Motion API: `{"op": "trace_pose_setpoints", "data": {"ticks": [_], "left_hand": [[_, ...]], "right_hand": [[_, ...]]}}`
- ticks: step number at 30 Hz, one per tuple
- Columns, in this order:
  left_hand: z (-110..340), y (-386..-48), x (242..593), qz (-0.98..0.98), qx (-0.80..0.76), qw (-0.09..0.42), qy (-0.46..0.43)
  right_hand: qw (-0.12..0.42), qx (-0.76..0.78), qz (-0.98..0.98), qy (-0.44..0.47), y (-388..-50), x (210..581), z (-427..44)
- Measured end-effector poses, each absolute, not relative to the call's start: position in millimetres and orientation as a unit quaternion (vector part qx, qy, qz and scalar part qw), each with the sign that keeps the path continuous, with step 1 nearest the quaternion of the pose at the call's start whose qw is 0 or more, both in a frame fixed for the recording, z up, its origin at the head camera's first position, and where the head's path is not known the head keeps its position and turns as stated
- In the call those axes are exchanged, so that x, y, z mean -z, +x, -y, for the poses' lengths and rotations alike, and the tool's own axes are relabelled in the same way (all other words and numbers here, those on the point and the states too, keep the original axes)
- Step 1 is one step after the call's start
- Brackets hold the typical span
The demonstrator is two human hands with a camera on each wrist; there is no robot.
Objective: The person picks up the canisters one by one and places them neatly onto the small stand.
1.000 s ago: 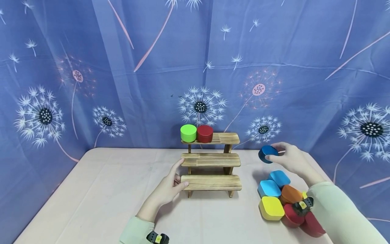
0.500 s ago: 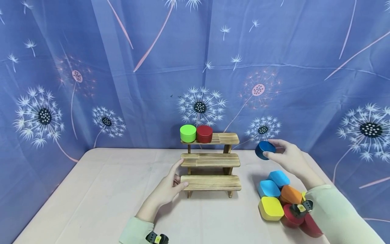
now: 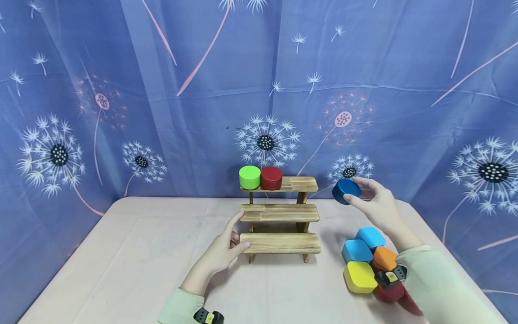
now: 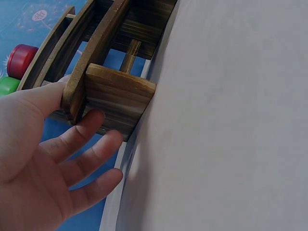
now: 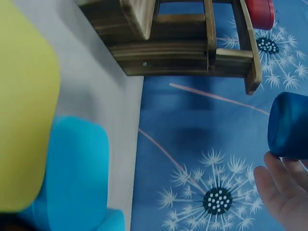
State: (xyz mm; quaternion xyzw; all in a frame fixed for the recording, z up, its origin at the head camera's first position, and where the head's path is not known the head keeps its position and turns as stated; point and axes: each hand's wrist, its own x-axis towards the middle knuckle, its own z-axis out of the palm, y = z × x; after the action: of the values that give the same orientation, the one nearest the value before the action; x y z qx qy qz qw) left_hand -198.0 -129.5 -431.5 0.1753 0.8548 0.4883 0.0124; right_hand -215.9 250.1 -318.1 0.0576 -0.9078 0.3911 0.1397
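In the head view a three-step wooden stand [image 3: 279, 243] stands mid-table. My left hand [image 3: 220, 249] is at its left end, thumb touching the bottom step and index finger reaching the middle step. The left wrist view shows the other fingers spread loosely beside the wood. My right hand [image 3: 380, 208] pinches a dark blue round block [image 3: 344, 191] between thumb and fingers, raised off the table and tilted, to the right of the stand's top step. On that top step, a green round block [image 3: 249, 177] and a red round block [image 3: 271, 178] sit side by side at the left.
Below my right hand lies a group of blocks: two light blue blocks [image 3: 358, 250], a yellow block [image 3: 359, 277], an orange block [image 3: 384, 258] and red blocks [image 3: 389, 292] partly hidden by the right wrist. A blue dandelion-print curtain [image 3: 194, 126] hangs behind the table [image 3: 133, 265].
My right hand has carried the dark blue round block up and to the left, closer to the stand. The left hand and the stand have stayed put.
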Motion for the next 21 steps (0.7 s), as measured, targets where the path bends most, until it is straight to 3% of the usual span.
{"op": "trace_pose_setpoints", "data": {"ticks": [21], "left_hand": [[130.2, -198.3, 431.8, -0.854, -0.489, 0.013, 0.177]], "right_hand": [[0.166, -0.435, 0.876, 0.129, -228.9, 322.7, -217.5]]}}
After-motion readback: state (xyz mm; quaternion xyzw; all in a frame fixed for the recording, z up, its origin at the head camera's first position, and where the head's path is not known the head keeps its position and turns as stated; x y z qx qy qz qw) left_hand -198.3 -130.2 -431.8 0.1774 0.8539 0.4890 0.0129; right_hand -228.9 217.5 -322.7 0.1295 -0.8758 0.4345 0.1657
